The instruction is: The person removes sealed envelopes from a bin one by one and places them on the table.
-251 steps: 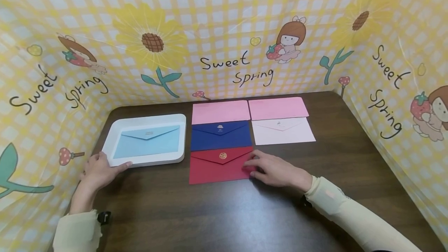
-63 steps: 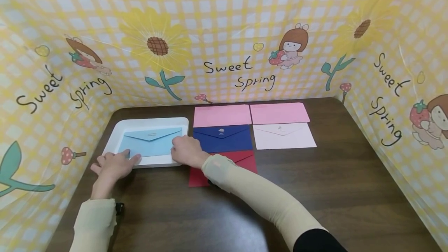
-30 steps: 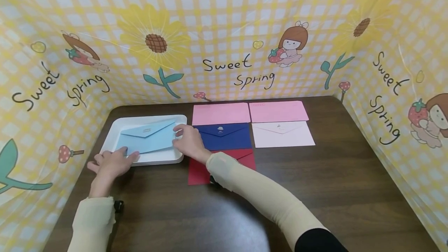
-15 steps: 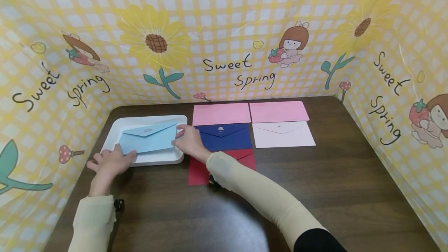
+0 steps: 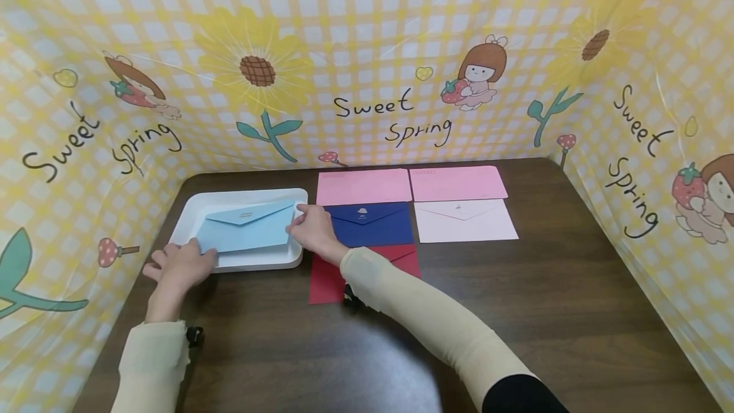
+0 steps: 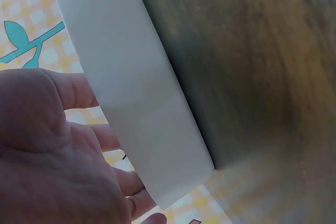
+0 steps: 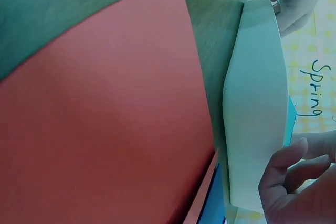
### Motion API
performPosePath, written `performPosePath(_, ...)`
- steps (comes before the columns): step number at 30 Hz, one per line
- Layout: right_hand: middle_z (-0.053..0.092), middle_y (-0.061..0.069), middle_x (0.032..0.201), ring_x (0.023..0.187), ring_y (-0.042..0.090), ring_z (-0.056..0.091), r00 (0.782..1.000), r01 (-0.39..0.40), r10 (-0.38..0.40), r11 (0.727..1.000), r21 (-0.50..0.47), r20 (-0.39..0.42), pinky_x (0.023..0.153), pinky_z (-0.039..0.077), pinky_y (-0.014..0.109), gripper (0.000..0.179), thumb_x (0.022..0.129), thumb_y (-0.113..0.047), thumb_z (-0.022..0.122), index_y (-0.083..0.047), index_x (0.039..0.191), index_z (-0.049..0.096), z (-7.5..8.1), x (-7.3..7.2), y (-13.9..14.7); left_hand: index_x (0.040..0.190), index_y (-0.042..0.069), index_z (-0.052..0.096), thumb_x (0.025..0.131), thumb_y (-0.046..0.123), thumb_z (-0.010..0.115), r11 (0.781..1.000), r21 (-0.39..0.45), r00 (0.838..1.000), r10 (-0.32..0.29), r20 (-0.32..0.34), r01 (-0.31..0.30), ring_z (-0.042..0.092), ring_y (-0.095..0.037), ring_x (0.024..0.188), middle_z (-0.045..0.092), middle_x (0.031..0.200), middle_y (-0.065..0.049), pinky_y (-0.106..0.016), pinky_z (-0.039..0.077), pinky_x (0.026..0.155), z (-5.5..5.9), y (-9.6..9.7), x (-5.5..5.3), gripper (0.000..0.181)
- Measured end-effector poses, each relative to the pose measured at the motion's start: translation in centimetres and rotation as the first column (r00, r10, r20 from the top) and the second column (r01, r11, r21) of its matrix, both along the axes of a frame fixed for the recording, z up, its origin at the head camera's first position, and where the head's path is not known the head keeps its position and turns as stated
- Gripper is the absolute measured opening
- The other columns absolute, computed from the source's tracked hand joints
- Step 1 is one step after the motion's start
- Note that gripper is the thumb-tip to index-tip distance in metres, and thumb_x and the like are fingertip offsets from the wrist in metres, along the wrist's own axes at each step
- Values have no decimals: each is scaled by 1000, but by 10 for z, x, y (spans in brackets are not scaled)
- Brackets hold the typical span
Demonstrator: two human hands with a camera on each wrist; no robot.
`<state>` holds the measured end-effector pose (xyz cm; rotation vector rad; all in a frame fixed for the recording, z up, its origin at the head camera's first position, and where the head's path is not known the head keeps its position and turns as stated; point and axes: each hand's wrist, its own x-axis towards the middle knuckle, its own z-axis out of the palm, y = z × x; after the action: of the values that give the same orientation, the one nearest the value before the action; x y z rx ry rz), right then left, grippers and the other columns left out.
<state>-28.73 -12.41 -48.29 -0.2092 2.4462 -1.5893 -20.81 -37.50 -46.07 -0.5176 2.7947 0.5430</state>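
Observation:
In the head view a light blue envelope [image 5: 246, 228] slopes above the floor of a white tray [image 5: 287, 259], its right end raised. My right hand [image 5: 315, 231] pinches the right edge between thumb and fingers. At the near left corner of the envelope my left hand [image 5: 180, 266] reaches over the tray rim, thumb and index finger on the corner. The left wrist view shows the outer tray wall [image 6: 131, 87] hiding those fingertips. Only a sliver of the blue envelope [image 7: 290, 121] appears past the tray in the right wrist view.
Right of the tray, a red envelope [image 5: 327, 289] lies partly under my right forearm. Behind it are a navy envelope [image 5: 373, 231], two pink envelopes [image 5: 364, 187] and a white envelope [image 5: 464, 225]. Patterned cloth [image 5: 367, 50] walls the table [image 5: 516, 311].
My right hand went from the red envelope to the tray and took the blue envelope's right edge. That end rose, then shifted slightly right. My left fingers moved from the tray corner onto the envelope.

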Motion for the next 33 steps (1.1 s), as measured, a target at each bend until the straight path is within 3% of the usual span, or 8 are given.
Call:
performPosePath(6,71,-4,86,80,8,66,999,26,-25,999,-31,36,73,57,26,41,91,-8,83,-5,131,73,2,2,1,108,-21,51,105,26,42,1000,-4,1000,5,11,-5,12,-76,122,28,119,-55,-84,7,95,1,-2,0,48)
performPosePath(11,71,-6,80,77,7,65,999,37,-36,999,-37,32,70,54,25,31,91,-9,83,-5,122,78,1,1,5,97,-17,52,105,23,39,1000,-4,1000,2,-22,-2,15,-75,118,31,111,-50,-85,8,94,1,-4,1,42)
performPosePath(24,70,-5,81,77,9,66,1000,-6,7,1000,-30,5,69,54,25,31,93,-9,80,-5,123,77,9,5,12,107,-21,47,103,14,36,999,-29,997,35,-69,-37,19,-74,117,29,117,-53,-82,13,94,6,-2,4,37)
performPosePath(33,73,-2,87,78,9,67,999,-32,32,998,-54,1,69,54,25,32,94,-9,79,-2,125,76,9,9,21,108,-22,49,103,15,38,1000,-7,994,22,-110,-23,18,-74,119,28,121,-54,-83,13,93,9,-1,6,39)
